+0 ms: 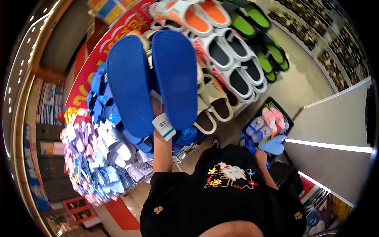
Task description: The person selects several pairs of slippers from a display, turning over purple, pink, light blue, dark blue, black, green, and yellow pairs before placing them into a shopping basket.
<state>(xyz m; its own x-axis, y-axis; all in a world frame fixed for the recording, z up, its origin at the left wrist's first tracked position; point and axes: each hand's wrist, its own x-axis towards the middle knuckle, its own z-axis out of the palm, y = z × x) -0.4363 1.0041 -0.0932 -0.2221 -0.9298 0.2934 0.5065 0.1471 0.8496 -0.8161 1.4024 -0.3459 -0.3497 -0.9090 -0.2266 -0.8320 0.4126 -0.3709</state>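
A pair of blue slippers (175,79) is held up in front of me, ribbed soles toward the camera. My left hand (157,107) is closed on them from behind, mostly hidden between the two soles. A white and green tag (163,126) hangs at their lower end. At my right side, my right hand (260,155) is closed around a blue handle (248,143). Just beyond it sits a black basket (290,117) with purple, pink and light blue slippers (272,145) in it.
A display stand carries white slippers with dark insoles (219,51), green and black ones (252,17), beige ones (217,98) and a pastel pile (98,150). Behind is a red sign (100,51). Shoe shelves (304,23) line the far right, beside a grey panel (335,122).
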